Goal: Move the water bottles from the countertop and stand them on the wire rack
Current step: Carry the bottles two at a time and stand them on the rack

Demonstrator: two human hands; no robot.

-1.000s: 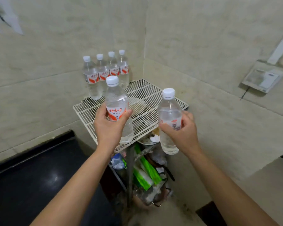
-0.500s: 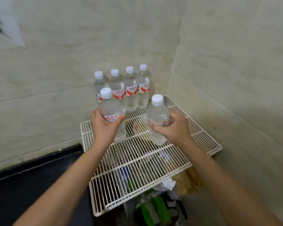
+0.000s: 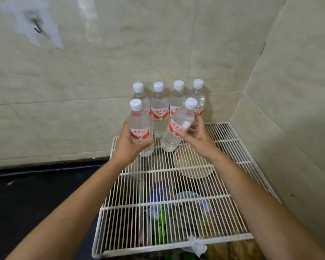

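An upright clear plastic water bottle [image 3: 140, 128], white-capped and red-labelled, is clamped in the grip of the left hand [image 3: 129, 146] at the far left of the white wire rack [image 3: 233, 147]. A tilted clear plastic water bottle [image 3: 178, 126] is clamped in the right hand [image 3: 198, 136]. If released aslant, it could be toppled against the four standing bottles [image 3: 159, 107] behind.

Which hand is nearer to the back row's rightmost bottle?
Right. The right hand, holding a tilted bottle, is in front of the rightmost bottle; the left hand is further left, gripping another bottle.
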